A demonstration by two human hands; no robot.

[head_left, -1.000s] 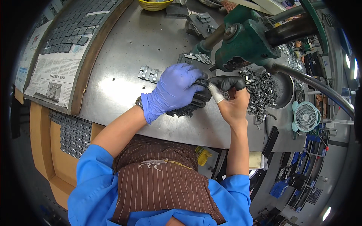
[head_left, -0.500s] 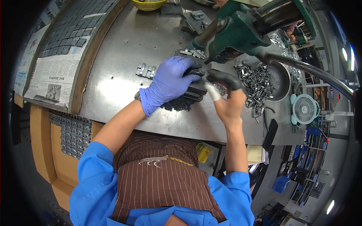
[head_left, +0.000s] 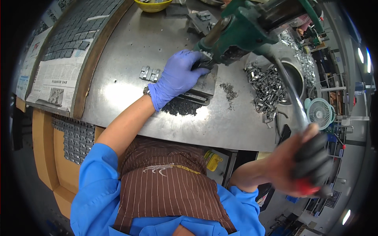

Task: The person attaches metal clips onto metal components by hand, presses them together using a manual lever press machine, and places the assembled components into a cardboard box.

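Note:
My left hand [head_left: 179, 74], in a purple glove, rests on the press base. Its thumb and fingers are closed round a small dark metal part [head_left: 202, 63] directly under the head of the green hand press [head_left: 240, 33]; the fingers partly hide it. My right hand [head_left: 301, 163], with black coverings on the fingers, is wrapped round the end of the press lever [head_left: 293, 94] and smeared by motion. The lever slopes down toward me at the right. The flat steel base [head_left: 206, 83] of the press shows beside my left hand, with a slotted bar along its near side.
Black shavings [head_left: 181, 108] lie before the base, and two or three metal pieces [head_left: 149, 73] to its left. Small metal parts [head_left: 267, 88] are heaped by a round bowl [head_left: 293, 76] at right, near a fan [head_left: 319, 113]. A paper-lined tray [head_left: 84, 84] stands left; a cardboard box [head_left: 43, 151] sits below.
My right hand has left the part near my left hand and moved right and toward me onto the lever. The lever has swung down toward me; my left hand stays at the press.

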